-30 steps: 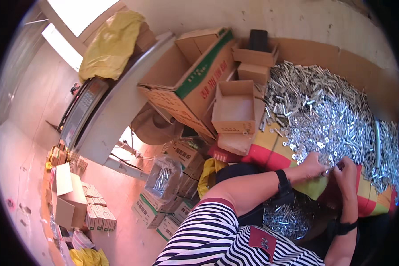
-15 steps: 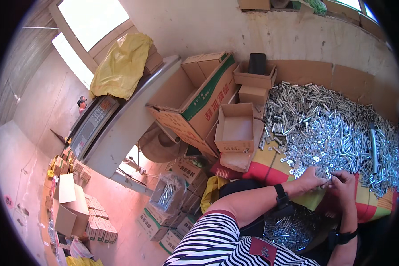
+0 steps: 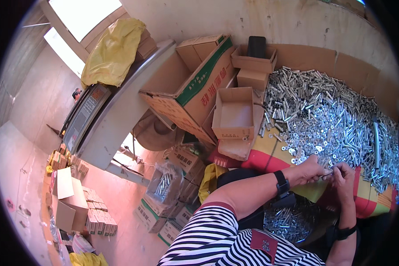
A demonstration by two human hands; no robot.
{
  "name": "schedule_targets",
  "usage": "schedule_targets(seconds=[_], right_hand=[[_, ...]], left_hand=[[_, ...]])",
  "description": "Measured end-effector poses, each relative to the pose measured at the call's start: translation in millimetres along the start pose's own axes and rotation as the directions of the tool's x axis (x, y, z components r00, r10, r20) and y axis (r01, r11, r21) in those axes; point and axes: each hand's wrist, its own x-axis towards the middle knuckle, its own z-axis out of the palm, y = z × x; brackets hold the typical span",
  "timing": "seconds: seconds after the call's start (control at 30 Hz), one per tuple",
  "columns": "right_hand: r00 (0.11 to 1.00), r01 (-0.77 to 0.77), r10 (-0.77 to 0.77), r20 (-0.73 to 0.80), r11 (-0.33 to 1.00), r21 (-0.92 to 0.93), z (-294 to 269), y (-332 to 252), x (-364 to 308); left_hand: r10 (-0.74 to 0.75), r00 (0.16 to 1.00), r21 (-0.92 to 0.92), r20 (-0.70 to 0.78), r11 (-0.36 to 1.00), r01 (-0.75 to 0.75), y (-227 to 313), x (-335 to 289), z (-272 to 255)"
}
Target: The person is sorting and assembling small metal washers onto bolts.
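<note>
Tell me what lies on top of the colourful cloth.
A broad heap of metal rods and washers lies on the cloth, with a curved strip on its right side. The heap hides its own lower layers and whatever is beneath them.

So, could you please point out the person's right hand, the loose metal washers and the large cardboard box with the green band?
Right hand (image 3: 344, 182), head view: back of the hand.
Loose metal washers (image 3: 318, 143), head view: middle of their cluster.
Large cardboard box (image 3: 206, 95), head view: printed outer side wall.

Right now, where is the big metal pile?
At the head view's right, the pile lies on checked cloth beyond left hand and right hand, by cardboard.
</note>
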Motion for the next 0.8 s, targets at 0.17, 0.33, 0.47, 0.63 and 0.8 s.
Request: schedule_targets(seconds=[0.17,0.33,0.47,0.63,0.8], right_hand=[[0.990,-0.010,0.036,-0.134,0.982,0.187,7.8,-1.5,-1.2],[0.983,-0.088,0.104,-0.151,0.990,0.107,-1.1,4.7,-6.8],[0.989,-0.128,0.113,-0.092,0.977,-0.170,-2.4,-13.8,-9.1],[0.970,0.218,-0.241,-0.019,0.906,-0.362,13.7,7.4,15.1],[0.962,0.206,-0.254,-0.101,0.916,-0.343,10.2,9.0,17.0]], left_hand=[[-0.010,0.996,-0.049,-0.089,0.999,0.006,1.2,2.3,5.0],[0.099,0.993,0.100,-0.071,0.991,-0.091,-9.0,8.3,6.4],[0.283,0.958,0.252,-0.049,0.931,-0.263,-22.7,26.4,-1.0],[0.331,0.937,0.407,-0.111,0.875,-0.261,5.8,6.5,1.3],[0.210,0.976,0.453,-0.062,0.877,-0.160,4.4,8.6,-0.7]])
